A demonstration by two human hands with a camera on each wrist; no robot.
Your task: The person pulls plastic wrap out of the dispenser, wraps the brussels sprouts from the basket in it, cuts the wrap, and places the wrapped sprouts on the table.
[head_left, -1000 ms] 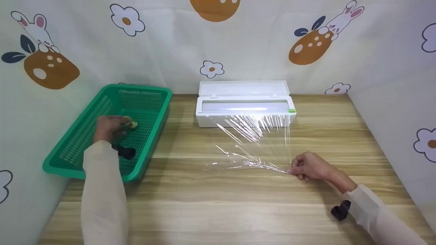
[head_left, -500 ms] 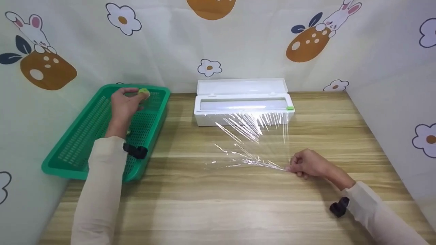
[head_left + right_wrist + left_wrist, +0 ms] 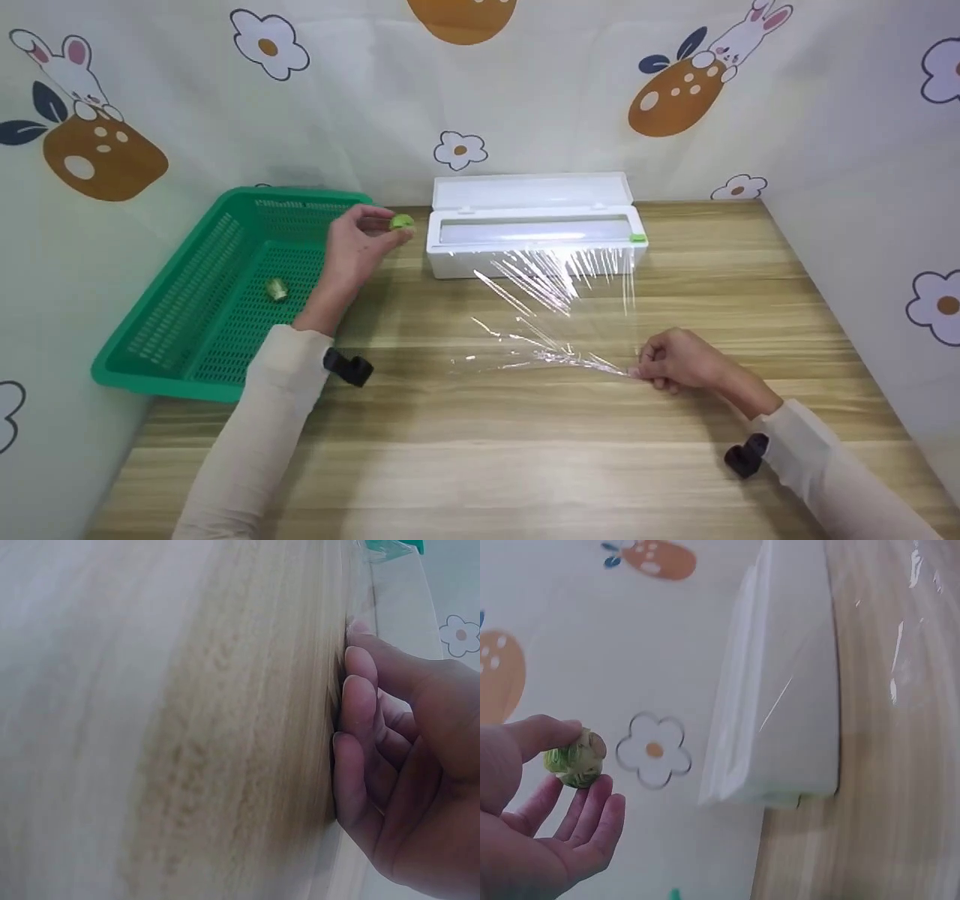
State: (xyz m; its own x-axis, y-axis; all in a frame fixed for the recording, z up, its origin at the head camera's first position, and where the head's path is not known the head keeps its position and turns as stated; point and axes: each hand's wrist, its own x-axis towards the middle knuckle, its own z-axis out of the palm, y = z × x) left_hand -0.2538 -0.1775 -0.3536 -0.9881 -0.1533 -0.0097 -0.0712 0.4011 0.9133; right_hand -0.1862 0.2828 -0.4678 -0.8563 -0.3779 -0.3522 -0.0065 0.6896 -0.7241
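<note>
The left hand (image 3: 544, 840) pinches a green sprout (image 3: 573, 760).

the sleeves (image 3: 264, 420) are long, plain and cream, with soft creases, and a small, knobby black block (image 3: 348, 367) juts out near the end of each.

Glare on film (image 3: 559, 304) — wrist views soft

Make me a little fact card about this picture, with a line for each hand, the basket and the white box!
Left hand: pinches a small green vegetable
Right hand: pinches the near right corner of the clear film
Green basket: on the person's left, a second small vegetable inside
White box: lid open, film drawn out over its front
Table: wood-grain top
</note>
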